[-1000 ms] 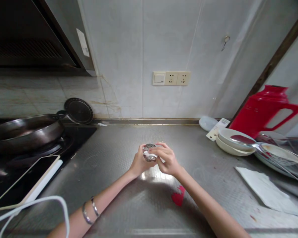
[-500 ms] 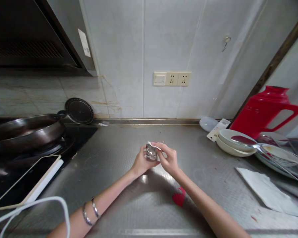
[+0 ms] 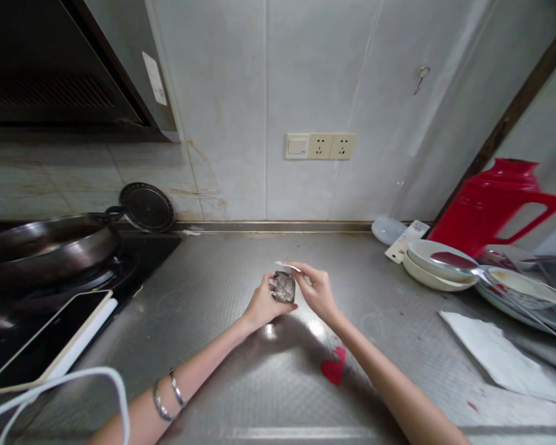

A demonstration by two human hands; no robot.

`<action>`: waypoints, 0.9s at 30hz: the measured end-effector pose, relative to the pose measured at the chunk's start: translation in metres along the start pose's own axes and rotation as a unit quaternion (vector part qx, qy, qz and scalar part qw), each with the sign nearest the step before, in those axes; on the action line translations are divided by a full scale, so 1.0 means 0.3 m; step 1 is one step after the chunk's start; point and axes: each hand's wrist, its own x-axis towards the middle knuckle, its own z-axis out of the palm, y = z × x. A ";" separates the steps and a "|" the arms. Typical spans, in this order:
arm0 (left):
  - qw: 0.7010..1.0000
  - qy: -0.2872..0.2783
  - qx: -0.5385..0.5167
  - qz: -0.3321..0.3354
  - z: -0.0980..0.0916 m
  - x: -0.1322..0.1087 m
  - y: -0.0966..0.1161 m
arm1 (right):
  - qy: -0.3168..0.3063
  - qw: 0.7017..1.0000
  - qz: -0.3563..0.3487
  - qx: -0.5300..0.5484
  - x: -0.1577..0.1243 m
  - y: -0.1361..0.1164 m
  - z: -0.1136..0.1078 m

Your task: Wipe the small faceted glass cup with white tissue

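My left hand point(image 3: 263, 307) is closed round a small, see-through grey, block-shaped container point(image 3: 284, 288), holding it just above the steel counter point(image 3: 222, 377). Its surface catches the light; whether anything is inside cannot be made out. The fingers of my right hand point(image 3: 315, 292) pinch a thin white piece point(image 3: 288, 266) over the container's top edge. That piece looks like folded tissue, but its kind is too small to be sure of. A red torn scrap point(image 3: 334, 366) lies on the counter near my right forearm.
On the left, a pan point(image 3: 50, 250) sits on the black stove, with a phone point(image 3: 49, 346) and white cable point(image 3: 115, 386) nearer. To the right stand stacked bowls point(image 3: 438, 278), a red thermos point(image 3: 486, 204) and a folded white paper towel point(image 3: 495, 352).
My right hand has lifted the white piece slightly, and it now sits a little higher and clearer of the container. My left hand has turned the container slightly.
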 end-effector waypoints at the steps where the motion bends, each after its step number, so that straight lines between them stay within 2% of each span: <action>1: 1.000 0.003 0.001 -0.003 0.004 -0.003 -0.002 | -0.023 1.000 0.010 0.006 -0.001 0.004 0.001; 3: 1.000 0.001 -0.017 -0.004 0.010 -0.006 0.003 | -0.040 0.999 -0.003 0.018 -0.008 0.010 0.007; 8: 0.996 -0.035 -0.074 -0.037 0.014 -0.007 0.046 | -0.053 0.987 -0.152 0.015 -0.028 0.022 0.022; 12: 0.995 -0.067 -0.063 -0.022 -0.002 0.000 0.064 | -0.070 0.973 -0.218 0.008 -0.035 0.016 0.024; 14: 0.995 -0.073 -0.062 -0.032 -0.011 0.002 0.067 | -0.083 0.972 -0.221 0.021 -0.035 0.002 0.023; 16: 0.994 -0.054 -0.070 -0.066 -0.017 0.001 0.072 | -0.082 0.977 -0.190 0.040 -0.031 -0.012 0.019; 20: 0.987 -0.017 -0.071 -0.146 -0.012 -0.008 0.094 | 0.031 0.994 -0.102 0.032 -0.011 -0.006 0.007; 22: 0.983 -0.014 -0.083 -0.162 -0.008 -0.012 0.109 | 0.048 0.991 -0.127 0.003 -0.004 0.018 0.006; 25: 0.981 -0.022 -0.100 -0.165 -0.008 -0.016 0.132 | -0.007 0.974 -0.223 -0.031 -0.007 0.056 0.013; 27: 0.982 -0.025 -0.095 -0.163 -0.014 -0.015 0.140 | -0.022 0.963 -0.264 -0.048 -0.015 0.068 0.017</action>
